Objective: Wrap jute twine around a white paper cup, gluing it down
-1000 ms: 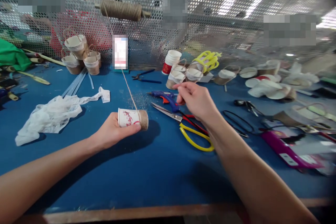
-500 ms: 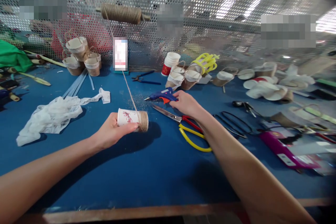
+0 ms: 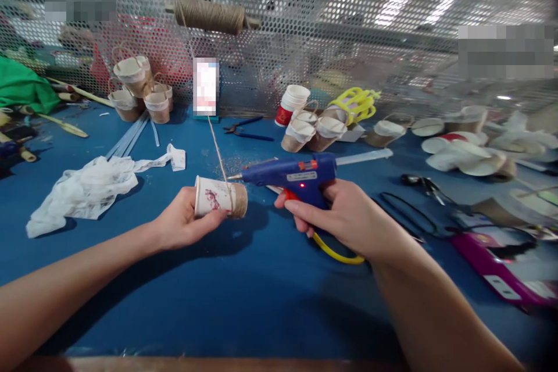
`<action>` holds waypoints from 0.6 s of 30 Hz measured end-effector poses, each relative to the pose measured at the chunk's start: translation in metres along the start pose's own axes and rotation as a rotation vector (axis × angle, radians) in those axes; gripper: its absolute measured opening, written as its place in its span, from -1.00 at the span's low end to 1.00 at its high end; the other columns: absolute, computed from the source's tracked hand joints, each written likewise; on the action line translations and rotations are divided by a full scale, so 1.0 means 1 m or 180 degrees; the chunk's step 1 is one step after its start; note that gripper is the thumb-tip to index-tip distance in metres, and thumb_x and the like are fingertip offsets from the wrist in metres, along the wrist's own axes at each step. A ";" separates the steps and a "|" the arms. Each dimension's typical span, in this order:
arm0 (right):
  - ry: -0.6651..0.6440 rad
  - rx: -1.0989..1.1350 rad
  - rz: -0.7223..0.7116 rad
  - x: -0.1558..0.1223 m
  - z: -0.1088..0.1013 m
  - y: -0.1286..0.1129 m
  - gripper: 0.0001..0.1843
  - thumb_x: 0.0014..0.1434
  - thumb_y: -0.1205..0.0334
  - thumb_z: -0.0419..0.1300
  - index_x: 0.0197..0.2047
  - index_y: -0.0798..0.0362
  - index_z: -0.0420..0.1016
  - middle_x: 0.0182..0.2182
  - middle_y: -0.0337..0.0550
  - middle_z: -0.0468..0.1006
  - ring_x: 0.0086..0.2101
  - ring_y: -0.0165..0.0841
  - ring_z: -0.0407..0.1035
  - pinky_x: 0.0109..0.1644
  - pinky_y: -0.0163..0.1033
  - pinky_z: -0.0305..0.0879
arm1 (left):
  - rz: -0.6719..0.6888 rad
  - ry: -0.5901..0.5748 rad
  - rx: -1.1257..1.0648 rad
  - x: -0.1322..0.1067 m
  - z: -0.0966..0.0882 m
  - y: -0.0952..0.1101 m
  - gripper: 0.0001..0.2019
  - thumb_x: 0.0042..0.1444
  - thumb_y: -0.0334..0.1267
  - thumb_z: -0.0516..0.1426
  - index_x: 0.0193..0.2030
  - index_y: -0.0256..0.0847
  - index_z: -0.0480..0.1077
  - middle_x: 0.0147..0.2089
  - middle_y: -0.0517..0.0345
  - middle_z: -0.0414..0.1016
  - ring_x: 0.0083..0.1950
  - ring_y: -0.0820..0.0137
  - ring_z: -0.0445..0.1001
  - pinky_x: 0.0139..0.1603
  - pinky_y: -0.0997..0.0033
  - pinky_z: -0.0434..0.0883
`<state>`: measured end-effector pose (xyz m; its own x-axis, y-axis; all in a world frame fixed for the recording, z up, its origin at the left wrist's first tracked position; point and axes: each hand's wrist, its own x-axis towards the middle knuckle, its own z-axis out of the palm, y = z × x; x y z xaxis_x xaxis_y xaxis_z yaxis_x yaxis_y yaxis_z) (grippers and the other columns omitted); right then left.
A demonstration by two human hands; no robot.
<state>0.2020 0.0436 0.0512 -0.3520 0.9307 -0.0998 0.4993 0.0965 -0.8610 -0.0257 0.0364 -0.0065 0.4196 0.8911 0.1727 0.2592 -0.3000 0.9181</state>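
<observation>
My left hand (image 3: 189,218) grips a white printed paper cup (image 3: 209,195) lying sideways, its base end wrapped in brown twine (image 3: 239,200). From the cup a taut strand runs up toward the twine spool (image 3: 213,15) on a rod at the mesh. My right hand (image 3: 331,209) is closed round the handle of a blue hot glue gun (image 3: 288,173), fingers at its orange trigger. A glue stick (image 3: 364,156) sticks out of the gun's back. The metal nozzle is at the strand, just above the cup; whether it touches cannot be seen. Scissors with a yellow handle (image 3: 337,253) lie partly hidden beneath.
Twine-wrapped cups (image 3: 157,106) stand at the back left, beside a phone (image 3: 206,87). White lace ribbon (image 3: 87,186) lies at left. Blue pliers (image 3: 248,129), stacked paper cups (image 3: 292,103) and more wrapped cups are at the back. A purple power strip (image 3: 497,270) lies right.
My right hand has lifted the glue gun from the table and brought it nearer, its nozzle now at the cup. My left hand keeps the cup in nearly the same place.
</observation>
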 end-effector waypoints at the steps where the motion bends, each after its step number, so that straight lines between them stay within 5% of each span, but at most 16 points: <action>1: 0.0068 -0.0045 0.0078 0.000 0.000 -0.001 -0.83 -0.05 0.11 0.18 -0.47 0.04 0.39 -0.69 -0.27 0.38 -0.66 -0.45 0.28 -0.61 -0.33 0.28 | -0.0024 0.0009 -0.0001 0.000 0.000 0.000 -0.88 -0.02 -0.34 0.08 -0.45 -0.29 0.42 -0.51 0.18 0.36 -0.53 0.50 0.23 -0.48 0.53 0.24; 7: 0.0103 -0.0463 0.0192 -0.004 0.002 -0.002 -0.78 -0.05 0.02 0.15 -0.52 -0.02 0.32 -0.76 -0.30 0.32 -0.72 -0.44 0.22 -0.67 -0.30 0.22 | -0.0062 0.0043 0.0025 0.001 -0.002 -0.003 -0.87 -0.03 -0.36 0.08 -0.39 -0.28 0.45 -0.50 0.19 0.39 -0.54 0.51 0.23 -0.51 0.54 0.25; 13: 0.0059 -0.0840 0.0175 -0.009 0.006 0.001 -0.66 -0.01 -0.04 0.11 -0.65 -0.04 0.19 -0.81 -0.30 0.25 -0.76 -0.46 0.17 -0.69 -0.29 0.13 | 0.0350 -0.0098 0.0794 0.001 -0.003 -0.004 -0.79 0.06 -0.32 0.00 -0.38 -0.35 0.44 -0.56 0.14 0.34 -0.57 0.49 0.20 -0.54 0.49 0.24; 18: -0.0002 -0.0891 0.0192 -0.008 0.008 0.000 -0.63 0.00 -0.01 0.10 -0.69 -0.03 0.15 -0.82 -0.30 0.24 -0.77 -0.47 0.15 -0.68 -0.30 0.12 | 0.0749 -0.0123 0.1158 0.003 -0.004 -0.002 -0.80 0.06 -0.36 -0.01 -0.41 -0.34 0.43 -0.44 0.02 0.45 -0.41 0.40 0.39 -0.34 0.45 0.34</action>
<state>0.1984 0.0331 0.0484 -0.3154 0.9375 -0.1470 0.7185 0.1347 -0.6823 -0.0286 0.0411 -0.0060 0.5344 0.7727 0.3425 0.4392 -0.6001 0.6686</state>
